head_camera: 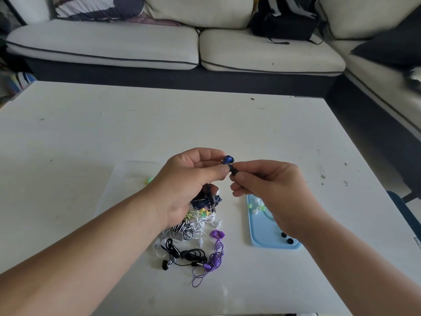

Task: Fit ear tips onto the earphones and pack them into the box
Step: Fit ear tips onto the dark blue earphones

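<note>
Evidently you were fitting: your left hand (186,179) pinched the blue earbud (228,159) above the table (91,133), your right hand (268,190) pinched a black ear tip (233,171) against it; next required seating it squarely

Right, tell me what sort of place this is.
Most likely a home living room: a light corner sofa, a low white coffee table in front of it, and a black backpack on the seat.

Black ear tip (233,172) nearly swallowed by the right grip (271,192); left grip (186,183) covers part of the clear box (132,172); blue tray (262,236) half hidden under the right wrist.
</note>
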Demonstrator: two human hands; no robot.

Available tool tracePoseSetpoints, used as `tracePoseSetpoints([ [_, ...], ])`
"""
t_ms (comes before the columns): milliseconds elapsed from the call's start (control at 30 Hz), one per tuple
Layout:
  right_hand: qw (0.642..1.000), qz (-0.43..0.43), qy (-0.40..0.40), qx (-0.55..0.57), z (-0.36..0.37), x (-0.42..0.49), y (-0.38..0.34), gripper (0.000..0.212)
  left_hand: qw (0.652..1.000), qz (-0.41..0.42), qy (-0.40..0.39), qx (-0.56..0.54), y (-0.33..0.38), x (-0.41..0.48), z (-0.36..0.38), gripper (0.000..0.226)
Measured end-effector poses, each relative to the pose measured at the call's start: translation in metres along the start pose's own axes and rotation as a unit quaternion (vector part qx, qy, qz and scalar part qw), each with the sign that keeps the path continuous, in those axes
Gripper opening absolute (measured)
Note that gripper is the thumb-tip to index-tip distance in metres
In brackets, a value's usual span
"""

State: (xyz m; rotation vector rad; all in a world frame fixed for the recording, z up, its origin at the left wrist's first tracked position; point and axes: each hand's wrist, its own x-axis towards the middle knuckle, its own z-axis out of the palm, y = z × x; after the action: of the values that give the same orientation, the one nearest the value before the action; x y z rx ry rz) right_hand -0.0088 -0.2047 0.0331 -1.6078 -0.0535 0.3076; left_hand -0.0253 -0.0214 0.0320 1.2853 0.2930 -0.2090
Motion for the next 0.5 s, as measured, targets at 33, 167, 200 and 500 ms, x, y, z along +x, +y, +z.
tracePoseSetpoints([
  [33, 1.0, 0.0, 0.002, 0.001, -0.0002, 0.0004, 0.0005, 0.019, 1.0, -0.003, -0.001, -0.003, 0.0001, -0.0004, 0.0007, 0.026],
  [167, 0.999, -0.011, -0.008, 0.031, -0.0014, 0.0014, 0.0021, 0.013, 1.0, -0.008, -0.012, -0.023, 0.0016, -0.0023, 0.0028, 0.023],
  [200, 0.999, -0.015, -0.016, 0.045, -0.0022, 0.0013, 0.0021, 0.014, 1.0, -0.007, -0.014, -0.025, 0.002, -0.003, 0.0033, 0.023],
  [500, 0.993, -0.002, -0.054, 0.109, -0.0063, 0.0016, -0.0001, 0.022, 1.0, 0.009, -0.017, -0.019, 0.0024, -0.0082, 0.0077, 0.025],
])
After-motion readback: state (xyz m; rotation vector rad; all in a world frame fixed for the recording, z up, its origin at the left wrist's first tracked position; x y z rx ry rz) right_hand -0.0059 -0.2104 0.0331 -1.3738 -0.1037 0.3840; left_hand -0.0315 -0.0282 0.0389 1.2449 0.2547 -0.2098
